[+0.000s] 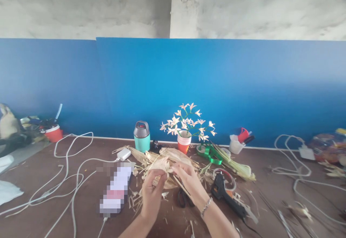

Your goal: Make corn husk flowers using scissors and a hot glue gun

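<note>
Husk piece (162, 163), pale and petal-like, at the lower centre of the frame, raised over a brown table (89, 216) between a left hand (152, 191) and a right hand (189, 181). Step in hand, as a judgement: fine fingertip work on this single piece, perhaps shaping or joining its thin parts. Next move, probably calling for a firm hold on the left, small careful adjustments on the right, and a light touch for such thin, easily torn material. Grip on the left: thumb and forefinger brought together, pinching the lower part of the piece. Grip on the right: thumb and forefinger almost closed, pinching near the right edge of the same piece; exact contact too small to make out. Beneath the right hand, a thin straight stalk (181, 185), impossible to tell whether held or merely lying there. Behind the hands, a heap of dry husks (177, 154); just beyond, at centre, a stack of paper cups (183, 146) holding pale star-shaped flowers (175, 129) on green stems. Right of centre, green ribbon (215, 160) and, lower down, a black glue gun (222, 189). Left of centre, a phone (115, 191), blurred out, lying near the left hand.
</note>
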`<state>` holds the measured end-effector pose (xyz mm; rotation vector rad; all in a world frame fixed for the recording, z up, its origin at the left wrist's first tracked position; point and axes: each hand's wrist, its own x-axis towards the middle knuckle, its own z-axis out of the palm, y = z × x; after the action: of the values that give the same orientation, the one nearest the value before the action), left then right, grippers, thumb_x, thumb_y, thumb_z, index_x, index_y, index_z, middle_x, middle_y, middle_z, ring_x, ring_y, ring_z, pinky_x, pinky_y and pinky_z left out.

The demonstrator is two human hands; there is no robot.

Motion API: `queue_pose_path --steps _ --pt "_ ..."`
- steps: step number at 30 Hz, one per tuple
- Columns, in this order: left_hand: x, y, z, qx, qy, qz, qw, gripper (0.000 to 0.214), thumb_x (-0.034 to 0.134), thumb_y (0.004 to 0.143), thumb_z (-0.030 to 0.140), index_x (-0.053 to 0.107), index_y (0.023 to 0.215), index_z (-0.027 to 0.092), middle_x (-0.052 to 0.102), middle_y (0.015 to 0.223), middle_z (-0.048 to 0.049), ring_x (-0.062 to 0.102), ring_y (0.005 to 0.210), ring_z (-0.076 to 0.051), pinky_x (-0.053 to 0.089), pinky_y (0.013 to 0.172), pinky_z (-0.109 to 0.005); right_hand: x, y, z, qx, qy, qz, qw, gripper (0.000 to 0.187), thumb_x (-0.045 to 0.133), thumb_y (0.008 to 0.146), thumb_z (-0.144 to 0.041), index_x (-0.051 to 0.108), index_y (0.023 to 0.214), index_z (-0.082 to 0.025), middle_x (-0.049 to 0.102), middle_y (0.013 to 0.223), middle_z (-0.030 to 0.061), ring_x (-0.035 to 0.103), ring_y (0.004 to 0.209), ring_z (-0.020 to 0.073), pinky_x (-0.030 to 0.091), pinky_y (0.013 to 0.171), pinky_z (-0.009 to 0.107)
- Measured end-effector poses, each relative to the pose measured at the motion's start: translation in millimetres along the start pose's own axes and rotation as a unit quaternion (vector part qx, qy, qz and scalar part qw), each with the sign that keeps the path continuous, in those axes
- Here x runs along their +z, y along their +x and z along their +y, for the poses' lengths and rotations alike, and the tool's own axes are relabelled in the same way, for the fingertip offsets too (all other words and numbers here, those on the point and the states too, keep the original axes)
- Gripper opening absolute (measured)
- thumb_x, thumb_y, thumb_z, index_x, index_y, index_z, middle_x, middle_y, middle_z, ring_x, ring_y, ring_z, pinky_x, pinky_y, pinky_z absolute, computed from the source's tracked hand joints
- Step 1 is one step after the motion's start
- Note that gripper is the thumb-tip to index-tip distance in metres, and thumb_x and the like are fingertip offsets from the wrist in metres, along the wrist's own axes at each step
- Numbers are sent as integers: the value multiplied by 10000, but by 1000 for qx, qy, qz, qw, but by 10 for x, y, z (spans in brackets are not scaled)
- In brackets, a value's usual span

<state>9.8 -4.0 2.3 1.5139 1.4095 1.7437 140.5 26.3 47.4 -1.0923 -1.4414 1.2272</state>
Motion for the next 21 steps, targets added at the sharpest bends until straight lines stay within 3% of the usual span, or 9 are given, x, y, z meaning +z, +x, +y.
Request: queue_pose_path --steps 5,21 --pt "0 -7 12 10 5 -3 1000 174 576 804 348 654 762 197 670 774 -42 623 770 -210 489 725 -309 22 -32 -72 20 79 -25 996 215 613 688 -256 523 514 -167 476 571 -30 395 560 103 312 526 232" --pt "-2 -12 -56 24 66 -9 997 184 572 825 357 672 874 210 686 870 -60 631 854 -224 488 788 -347 -6 -15 -52 45 61 -3 997 171 569 649 -237 531 492 -182 497 545 -13 430 557 131 343 519 251"
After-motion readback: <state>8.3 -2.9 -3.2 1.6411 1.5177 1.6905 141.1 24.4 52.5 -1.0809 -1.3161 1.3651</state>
